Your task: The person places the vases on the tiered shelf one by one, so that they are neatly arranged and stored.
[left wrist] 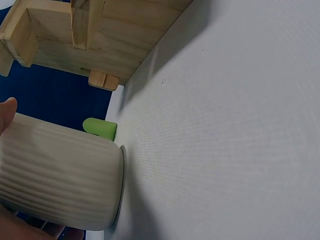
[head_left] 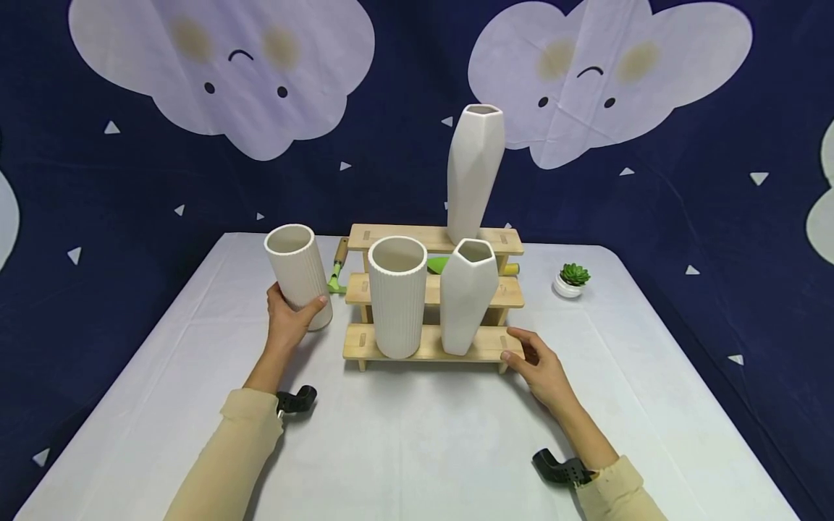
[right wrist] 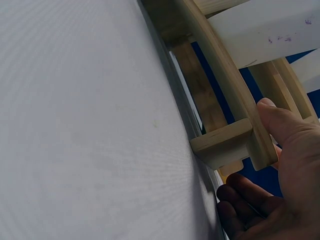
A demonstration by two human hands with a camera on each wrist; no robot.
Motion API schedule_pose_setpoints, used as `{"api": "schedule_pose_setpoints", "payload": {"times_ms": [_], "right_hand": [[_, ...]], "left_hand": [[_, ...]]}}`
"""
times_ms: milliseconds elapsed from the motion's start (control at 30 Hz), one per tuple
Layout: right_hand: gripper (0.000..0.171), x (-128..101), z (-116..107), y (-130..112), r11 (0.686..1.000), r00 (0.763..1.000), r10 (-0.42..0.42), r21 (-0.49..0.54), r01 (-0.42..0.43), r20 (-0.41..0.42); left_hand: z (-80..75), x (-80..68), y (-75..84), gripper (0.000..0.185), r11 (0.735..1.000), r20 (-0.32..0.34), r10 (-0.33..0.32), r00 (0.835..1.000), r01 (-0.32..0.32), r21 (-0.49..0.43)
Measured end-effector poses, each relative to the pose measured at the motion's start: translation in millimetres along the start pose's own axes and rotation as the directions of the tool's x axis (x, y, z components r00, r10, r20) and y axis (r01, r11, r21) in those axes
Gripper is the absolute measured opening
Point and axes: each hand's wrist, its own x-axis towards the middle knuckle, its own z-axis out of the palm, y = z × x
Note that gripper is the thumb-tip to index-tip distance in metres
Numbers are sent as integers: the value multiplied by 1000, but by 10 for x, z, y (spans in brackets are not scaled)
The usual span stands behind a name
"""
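Observation:
My left hand [head_left: 287,325] grips a ribbed white vase [head_left: 295,271] left of the stepped wooden stand [head_left: 433,347]. Thumb and fingers go round its lower part; in the left wrist view the vase's base [left wrist: 107,185] is at the tabletop, and whether it touches cannot be told. My right hand [head_left: 544,373] holds the right end of the lowest step, thumb at the board's edge [right wrist: 245,100], other fingers curled beside and below it. Another ribbed vase [head_left: 397,311] and a faceted white vase [head_left: 465,304] stand on that step. A taller faceted vase [head_left: 474,174] stands on the top step.
Behind the stand's left end lies a garden tool [head_left: 341,253] with wooden handle and green head. Another green tool [head_left: 436,265] shows partly between the steps. A small potted succulent [head_left: 572,279] stands right. A dark cloud-print cloth [head_left: 417,43] hangs behind the white table [head_left: 417,441].

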Motion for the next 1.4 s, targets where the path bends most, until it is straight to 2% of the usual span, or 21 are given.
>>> {"api": "schedule_pose_setpoints", "payload": {"times_ms": [200, 567, 700, 1000, 1400], "right_hand": [[51, -42, -7, -120, 1000, 1000, 7, -12, -7, 2], [51, -39, -10, -113, 1000, 1000, -2, -15, 2, 1], [51, -30, -3, -77, 1000, 1000, -11, -16, 11, 0], [52, 67, 19, 207, 1000, 1000, -12, 0, 12, 1], [52, 66, 12, 207, 1000, 1000, -20, 11, 20, -14]], "left_hand": [[26, 15, 3, 94, 1000, -5, 9, 1000, -9, 5], [45, 34, -13, 94, 1000, -4, 7, 1000, -7, -8], [44, 38, -11, 93, 1000, -2, 12, 1000, -12, -26], [16, 23, -9, 90, 999, -18, -1, 1000, 0, -52], [-41, 10, 42, 89, 999, -38, -14, 999, 12, -52]]}}
